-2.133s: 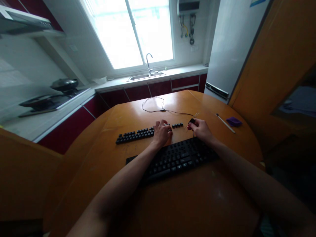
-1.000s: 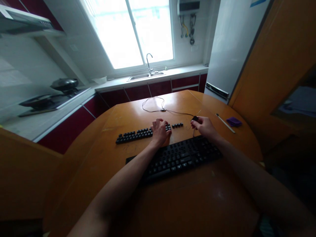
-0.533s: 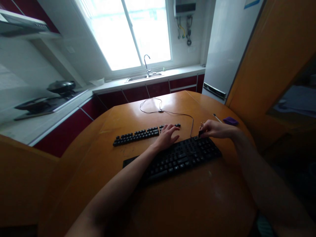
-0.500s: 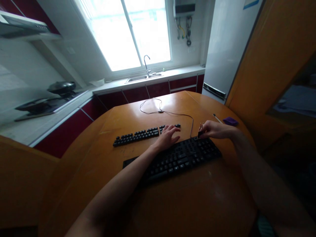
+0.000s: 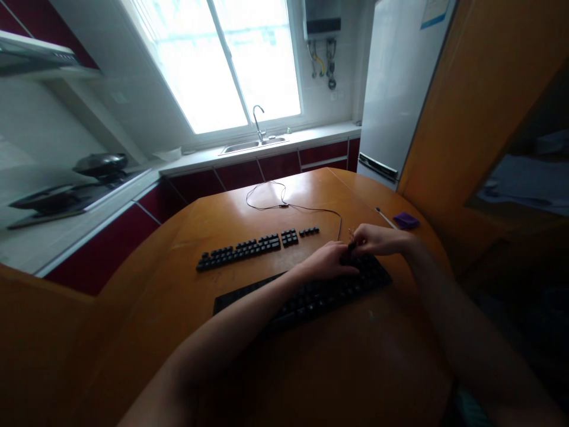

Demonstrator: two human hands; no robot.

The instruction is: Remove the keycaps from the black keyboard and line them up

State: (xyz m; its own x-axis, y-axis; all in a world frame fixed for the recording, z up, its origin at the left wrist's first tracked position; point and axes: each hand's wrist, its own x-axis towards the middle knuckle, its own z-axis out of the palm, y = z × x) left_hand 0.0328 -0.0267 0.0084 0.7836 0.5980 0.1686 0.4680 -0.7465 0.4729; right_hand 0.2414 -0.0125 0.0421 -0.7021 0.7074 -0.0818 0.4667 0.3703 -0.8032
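Observation:
A black keyboard lies on the orange wooden table in front of me. Beyond it, several loose black keycaps sit in a row. My left hand rests curled on the keyboard's upper right keys. My right hand is closed in a pinch on a small key puller tool at the keyboard's top right corner, right beside my left hand's fingers. The keyboard's thin cable loops away across the table.
A purple block and a thin white stick lie at the table's right edge. Behind are a counter with a sink and tap, a stove with a pan on the left, and a fridge on the right.
My left hand left the keycap row and moved right onto the keyboard, beside my right hand. My right hand came down to the keyboard's top right corner with the tool. The view tilted down slightly.

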